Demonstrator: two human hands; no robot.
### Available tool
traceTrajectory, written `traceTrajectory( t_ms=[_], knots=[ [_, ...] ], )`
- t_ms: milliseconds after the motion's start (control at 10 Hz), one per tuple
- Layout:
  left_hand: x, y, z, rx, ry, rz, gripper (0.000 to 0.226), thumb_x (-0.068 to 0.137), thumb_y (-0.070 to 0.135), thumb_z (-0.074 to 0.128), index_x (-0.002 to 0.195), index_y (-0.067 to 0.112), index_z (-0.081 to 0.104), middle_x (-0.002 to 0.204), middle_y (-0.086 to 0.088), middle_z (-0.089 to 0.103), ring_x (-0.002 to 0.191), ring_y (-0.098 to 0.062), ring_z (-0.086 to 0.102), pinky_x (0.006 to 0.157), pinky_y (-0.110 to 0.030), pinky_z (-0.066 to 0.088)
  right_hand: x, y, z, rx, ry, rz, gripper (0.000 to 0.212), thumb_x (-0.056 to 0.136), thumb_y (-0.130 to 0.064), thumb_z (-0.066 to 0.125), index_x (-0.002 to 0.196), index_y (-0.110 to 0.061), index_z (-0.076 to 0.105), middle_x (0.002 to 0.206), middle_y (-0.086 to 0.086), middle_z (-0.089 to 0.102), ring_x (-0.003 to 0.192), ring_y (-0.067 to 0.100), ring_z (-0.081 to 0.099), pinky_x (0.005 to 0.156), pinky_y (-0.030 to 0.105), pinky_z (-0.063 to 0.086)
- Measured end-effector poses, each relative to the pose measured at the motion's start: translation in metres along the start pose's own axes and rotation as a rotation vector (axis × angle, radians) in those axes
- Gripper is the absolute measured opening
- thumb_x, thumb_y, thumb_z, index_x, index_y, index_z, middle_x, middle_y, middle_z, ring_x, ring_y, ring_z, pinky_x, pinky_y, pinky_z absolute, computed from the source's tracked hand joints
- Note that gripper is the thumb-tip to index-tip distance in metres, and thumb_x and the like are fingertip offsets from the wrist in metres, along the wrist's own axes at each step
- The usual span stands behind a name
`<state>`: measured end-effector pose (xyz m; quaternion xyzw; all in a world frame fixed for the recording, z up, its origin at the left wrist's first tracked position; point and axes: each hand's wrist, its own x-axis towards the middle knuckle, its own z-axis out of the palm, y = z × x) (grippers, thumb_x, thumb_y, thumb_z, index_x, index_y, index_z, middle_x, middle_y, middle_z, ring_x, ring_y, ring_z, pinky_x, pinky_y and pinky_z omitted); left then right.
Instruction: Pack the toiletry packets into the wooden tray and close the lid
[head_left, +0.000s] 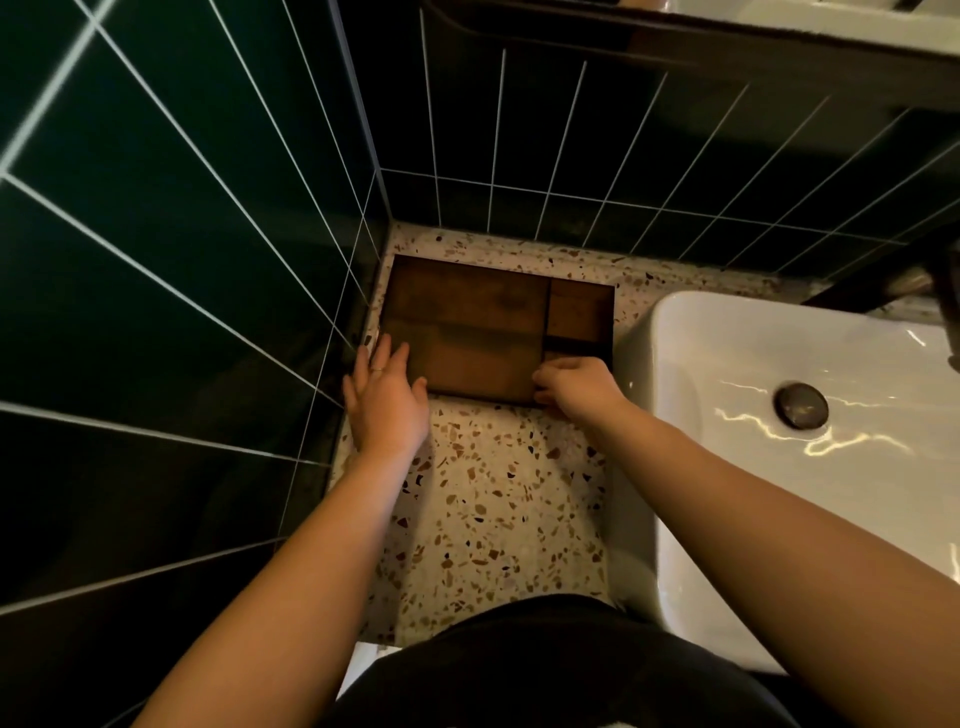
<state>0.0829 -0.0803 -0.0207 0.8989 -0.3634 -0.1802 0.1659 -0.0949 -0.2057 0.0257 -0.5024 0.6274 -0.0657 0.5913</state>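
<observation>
A dark wooden tray (579, 312) sits in the corner of the terrazzo counter, against the green tiles. Its flat wooden lid (467, 322) covers the larger left part. Narrow compartments on the right stay uncovered and look dark inside. No toiletry packets show. My left hand (384, 400) lies flat with its fingers apart at the tray's front left corner, touching the lid's edge. My right hand (574, 387) has its fingers curled on the lid's front right corner, over the nearest right compartment.
The terrazzo counter (498, 509) runs from the tray back toward my body. A white basin (779, 431) with a metal drain (801, 405) stands close on the right. Green tiled walls (182, 260) close off the left and back.
</observation>
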Motion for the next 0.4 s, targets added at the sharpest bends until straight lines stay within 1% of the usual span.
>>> traceTrajectory(
  t_ms=[100, 200, 300, 400],
  knots=[
    [-0.009, 0.014, 0.002, 0.090, -0.099, 0.082, 0.062, 0.100, 0.035, 0.054, 0.157, 0.027, 0.032, 0.169, 0.002, 0.017, 0.157, -0.023, 0.007, 0.125, -0.056, 0.004, -0.008, -0.008, -0.008, 0.041, -0.016, -0.027, 0.013, 0.095, -0.017, 0.064, 0.105, -0.011, 0.070, 0.109, 0.014, 0.071, 0.096, 0.025, 0.070, 0.089, 0.042, 0.059],
    [-0.023, 0.027, 0.011, 0.117, -0.225, 0.091, 0.074, 0.098, 0.046, 0.054, 0.161, 0.031, 0.017, 0.171, 0.005, -0.001, 0.157, -0.025, -0.006, 0.123, -0.059, 0.005, -0.036, -0.028, -0.026, 0.111, -0.027, -0.107, 0.022, 0.096, -0.015, 0.061, 0.116, -0.010, 0.069, 0.104, 0.012, 0.073, 0.093, 0.024, 0.071, 0.087, 0.040, 0.060],
    [-0.028, 0.029, 0.019, 0.075, -0.284, 0.063, 0.080, 0.098, 0.054, 0.051, 0.162, 0.035, 0.006, 0.170, 0.009, -0.015, 0.155, -0.023, -0.017, 0.120, -0.061, 0.013, -0.086, -0.054, -0.046, 0.149, -0.025, -0.287, 0.020, 0.098, -0.017, 0.059, 0.116, -0.018, 0.068, 0.108, 0.003, 0.075, 0.098, 0.019, 0.073, 0.087, 0.037, 0.060],
    [-0.031, 0.026, 0.022, 0.092, -0.262, 0.079, 0.078, 0.099, 0.058, 0.043, 0.161, 0.036, 0.002, 0.169, 0.009, -0.019, 0.154, -0.023, -0.020, 0.119, -0.062, 0.016, -0.151, -0.079, -0.072, 0.199, -0.010, -0.534, 0.020, 0.100, -0.017, 0.055, 0.114, -0.021, 0.069, 0.106, 0.001, 0.076, 0.097, 0.017, 0.073, 0.084, 0.034, 0.059]
  ],
)
